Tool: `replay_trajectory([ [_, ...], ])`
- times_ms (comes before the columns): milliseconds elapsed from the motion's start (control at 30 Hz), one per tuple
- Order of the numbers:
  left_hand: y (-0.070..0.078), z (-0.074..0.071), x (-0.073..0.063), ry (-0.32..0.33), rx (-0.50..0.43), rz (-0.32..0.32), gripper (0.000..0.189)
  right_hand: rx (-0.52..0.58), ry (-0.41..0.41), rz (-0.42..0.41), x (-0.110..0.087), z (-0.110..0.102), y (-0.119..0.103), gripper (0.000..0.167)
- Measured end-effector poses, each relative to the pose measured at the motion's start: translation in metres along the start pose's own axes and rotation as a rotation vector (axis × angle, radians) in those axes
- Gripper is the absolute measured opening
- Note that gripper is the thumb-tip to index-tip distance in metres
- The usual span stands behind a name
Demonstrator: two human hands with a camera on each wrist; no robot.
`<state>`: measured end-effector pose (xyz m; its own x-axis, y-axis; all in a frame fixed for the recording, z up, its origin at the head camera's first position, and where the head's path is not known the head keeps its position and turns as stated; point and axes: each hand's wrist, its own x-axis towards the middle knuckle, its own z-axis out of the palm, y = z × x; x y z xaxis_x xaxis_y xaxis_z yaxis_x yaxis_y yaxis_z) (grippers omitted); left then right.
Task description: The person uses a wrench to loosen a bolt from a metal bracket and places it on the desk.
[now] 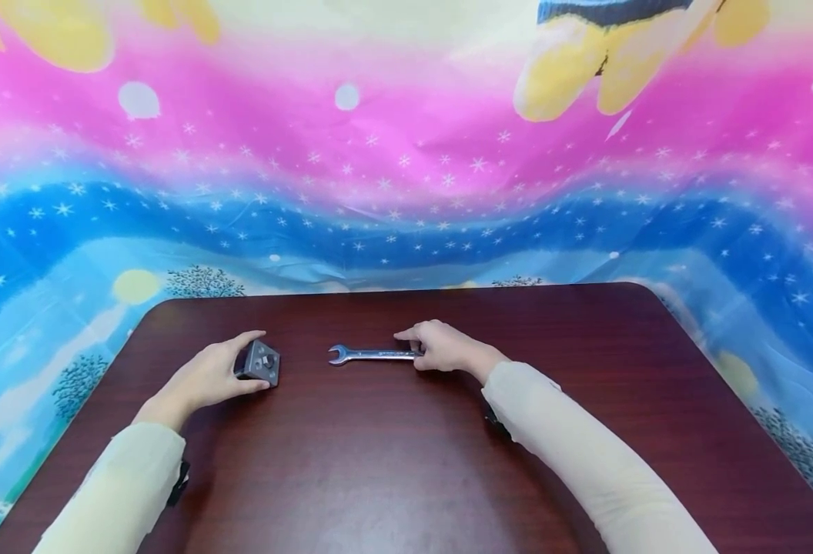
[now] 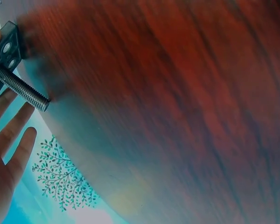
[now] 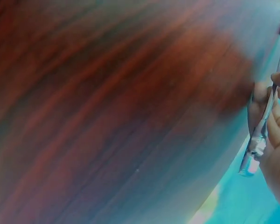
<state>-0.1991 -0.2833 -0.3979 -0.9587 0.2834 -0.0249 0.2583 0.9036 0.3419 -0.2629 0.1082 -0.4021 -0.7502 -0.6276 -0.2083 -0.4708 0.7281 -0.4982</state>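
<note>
My left hand (image 1: 202,378) pinches a dark metal plate with holes (image 1: 263,366) between thumb and fingers, at the left of the table. A bolt (image 2: 25,89) goes through the plate; its threaded shank sticks out toward the wrist in the left wrist view. In the head view a small bolt end shows on the plate's face. To the right, my right hand (image 1: 448,348) holds a silver wrench (image 1: 379,355) near one end. The wrench's open-ended jaw points left, toward the plate but apart from it. Its other end (image 3: 252,158) shows below the fingers in the right wrist view.
Both hands are over a dark reddish-brown wooden table (image 1: 365,462) with rounded far corners. A colourful printed cloth (image 1: 393,169) hangs behind the table and along its sides.
</note>
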Motion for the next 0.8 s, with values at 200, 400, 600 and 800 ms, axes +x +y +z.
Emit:
replay_trajectory([
  [200, 0.0, 0.0, 0.0, -0.001, -0.058, -0.013, 0.079, 0.071, -0.032, -0.024, -0.001, 0.002, 0.001, 0.057],
  [400, 0.002, -0.001, 0.001, -0.01, -0.087, -0.005, 0.075, 0.086, -0.009, -0.061, 0.001, 0.004, 0.007, 0.048],
  [600, 0.005, 0.0, 0.0, -0.006, -0.08, 0.007, 0.075, 0.098, 0.025, -0.095, 0.002, 0.005, 0.012, 0.037],
  [800, 0.009, 0.004, -0.001, 0.007, -0.095, 0.028, 0.074, 0.187, 0.032, -0.081, 0.001, 0.006, 0.014, 0.032],
])
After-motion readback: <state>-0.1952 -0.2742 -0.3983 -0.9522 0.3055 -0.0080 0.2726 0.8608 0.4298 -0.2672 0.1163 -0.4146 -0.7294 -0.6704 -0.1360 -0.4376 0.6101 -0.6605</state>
